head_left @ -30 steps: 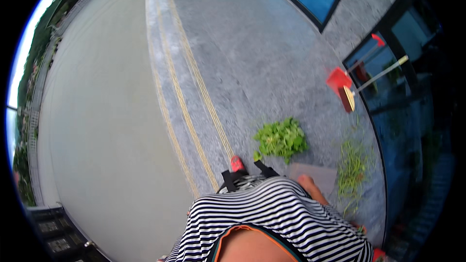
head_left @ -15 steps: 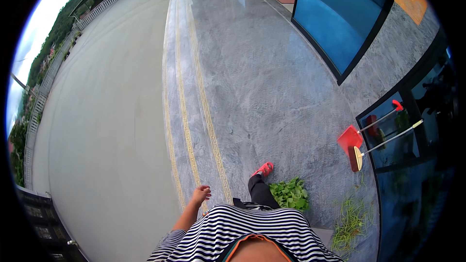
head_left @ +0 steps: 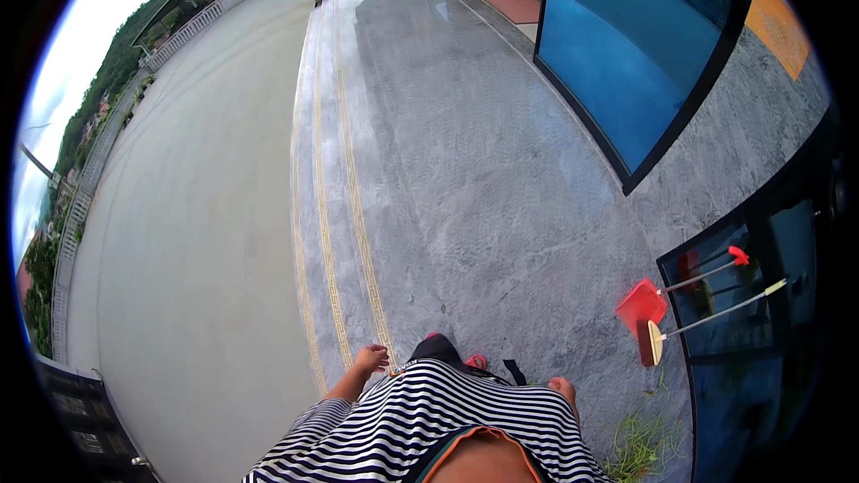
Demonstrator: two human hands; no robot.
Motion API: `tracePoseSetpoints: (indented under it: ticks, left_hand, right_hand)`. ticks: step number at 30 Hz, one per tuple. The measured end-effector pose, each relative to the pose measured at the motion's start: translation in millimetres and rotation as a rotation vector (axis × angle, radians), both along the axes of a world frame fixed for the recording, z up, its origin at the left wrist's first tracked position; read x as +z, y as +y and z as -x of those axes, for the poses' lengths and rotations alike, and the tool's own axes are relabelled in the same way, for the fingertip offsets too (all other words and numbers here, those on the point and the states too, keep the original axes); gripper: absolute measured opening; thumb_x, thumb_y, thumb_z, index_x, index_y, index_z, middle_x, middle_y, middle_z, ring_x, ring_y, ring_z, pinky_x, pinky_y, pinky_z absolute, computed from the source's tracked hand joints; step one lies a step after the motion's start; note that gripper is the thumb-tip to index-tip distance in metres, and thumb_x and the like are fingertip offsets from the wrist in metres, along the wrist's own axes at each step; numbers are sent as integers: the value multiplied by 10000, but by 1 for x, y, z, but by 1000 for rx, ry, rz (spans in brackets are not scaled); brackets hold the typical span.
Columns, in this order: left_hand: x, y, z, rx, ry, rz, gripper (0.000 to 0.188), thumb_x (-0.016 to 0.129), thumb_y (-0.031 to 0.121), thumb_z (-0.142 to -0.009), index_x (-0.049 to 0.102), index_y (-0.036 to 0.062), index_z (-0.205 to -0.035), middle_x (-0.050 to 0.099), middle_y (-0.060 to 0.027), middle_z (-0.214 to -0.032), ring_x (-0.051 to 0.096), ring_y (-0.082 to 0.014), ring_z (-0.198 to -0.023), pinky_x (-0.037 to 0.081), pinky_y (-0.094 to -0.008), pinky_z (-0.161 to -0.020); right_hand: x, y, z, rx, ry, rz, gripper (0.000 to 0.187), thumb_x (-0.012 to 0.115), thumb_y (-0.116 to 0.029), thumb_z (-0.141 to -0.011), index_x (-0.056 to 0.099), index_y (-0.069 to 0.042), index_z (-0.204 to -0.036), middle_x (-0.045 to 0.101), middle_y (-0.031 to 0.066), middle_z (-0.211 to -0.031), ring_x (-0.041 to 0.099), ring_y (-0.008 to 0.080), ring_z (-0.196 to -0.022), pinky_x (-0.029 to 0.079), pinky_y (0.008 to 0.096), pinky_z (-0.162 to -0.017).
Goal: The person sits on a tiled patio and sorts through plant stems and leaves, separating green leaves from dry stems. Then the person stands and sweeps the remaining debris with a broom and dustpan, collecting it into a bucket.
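While the left hand (head_left: 371, 359) is hanging with loosely bent fingers and showing nothing in its grasp, the right hand (head_left: 562, 386), hidden half a second ago, is now appearing beside the striped shirt (head_left: 429, 416); whether it is gripping anything cannot be told. Green stems (head_left: 642, 449) are lying behind and right of it, showing less than before, and the earlier leafy pile is being hidden by the body. Ahead and right of that hand, a red dustpan (head_left: 641, 306) and a broom (head_left: 653, 343) are resting beside dark glass (head_left: 734, 411).
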State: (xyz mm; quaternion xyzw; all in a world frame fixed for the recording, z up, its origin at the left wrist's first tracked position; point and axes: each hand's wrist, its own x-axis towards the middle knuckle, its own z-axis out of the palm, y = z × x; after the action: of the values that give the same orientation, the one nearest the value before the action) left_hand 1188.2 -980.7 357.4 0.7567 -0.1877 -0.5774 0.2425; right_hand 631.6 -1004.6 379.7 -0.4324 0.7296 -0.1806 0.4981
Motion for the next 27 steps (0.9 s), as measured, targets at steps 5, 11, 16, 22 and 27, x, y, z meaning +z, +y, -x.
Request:
tracePoseSetpoints:
  ticks: [5, 11, 16, 22, 27]
  left_hand:
    - [-29, -74, 0, -687, -320, 24, 247, 602, 252, -816, 661, 83, -985, 668, -83, -893, 645, -225, -754, 529, -342, -675]
    - [-2, -265, 59, -595, -193, -162, 186, 487, 192, -834, 633, 89, -784, 636, -76, -780, 640, -221, -649, 521, -398, -534]
    - [-5, -431, 98, -466, -64, -130, 197, 525, 186, -846, 611, 98, -1000, 636, -49, -797, 620, -176, -619, 512, -340, -507]
    - [12, -559, 173, -550, -31, -43, 257, 516, 170, -890, 541, 69, -1125, 604, -71, -828, 616, -197, -675, 511, -328, -532]
    - [24, -614, 312, -674, 52, -150, 290, 560, 178, -881, 530, 40, -1134, 592, -89, -892, 625, -229, -706, 537, -359, -549]
  right_hand:
    - [-44, -24, 31, -45, 91, -13, 217, 569, -209, -834, 628, -45, -962, 656, 91, -784, 633, 177, -655, 506, 330, -579]
    - [-42, -84, 37, -220, 143, -172, 209, 546, -235, -833, 623, -61, -919, 641, 87, -744, 628, 188, -625, 496, 338, -573]
    - [-25, -117, 44, -351, 87, -121, 211, 527, -258, -833, 618, -74, -884, 628, 84, -711, 624, 197, -600, 488, 345, -568]
    - [-17, -107, 60, -412, 163, 6, 223, 505, -284, -832, 613, -90, -841, 613, 80, -671, 619, 209, -570, 478, 352, -562]
    - [-29, -111, 106, -785, -50, -161, 143, 566, -177, -828, 624, -75, -910, 640, 43, -739, 637, 141, -577, 493, 275, -512]
